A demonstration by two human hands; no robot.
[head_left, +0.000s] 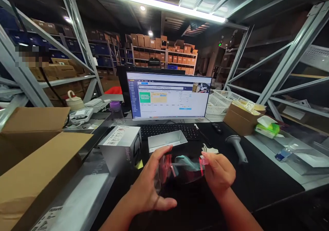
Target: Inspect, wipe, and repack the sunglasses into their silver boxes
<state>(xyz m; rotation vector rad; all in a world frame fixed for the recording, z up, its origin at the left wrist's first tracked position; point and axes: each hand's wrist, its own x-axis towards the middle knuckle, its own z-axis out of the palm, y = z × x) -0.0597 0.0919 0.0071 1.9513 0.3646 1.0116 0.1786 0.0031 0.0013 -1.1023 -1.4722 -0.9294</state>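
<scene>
Between my hands is a dark glossy item in shiny clear wrapping (183, 172), with red and pale reflections; its exact kind is unclear. My left hand (146, 186) grips its left side, fingers along the top and thumb below. At its right end, my right hand (221, 171) pinches a small pinkish-red piece (204, 161), perhaps film or a tab. Just beyond lies an open silver-white box part (167, 141). A crumpled white scrap (210, 150) rests behind my right hand. To the left stands a grey printed carton (117, 155), near a small yellow piece (139, 164).
A lit monitor (169, 97) and keyboard (151, 131) stand ahead on the black mat. A barcode scanner (238, 149), mouse (216, 127) and brown box (240, 119) sit right. Large open cartons (36, 176) crowd the left. Metal rack posts (82, 36) flank the desk.
</scene>
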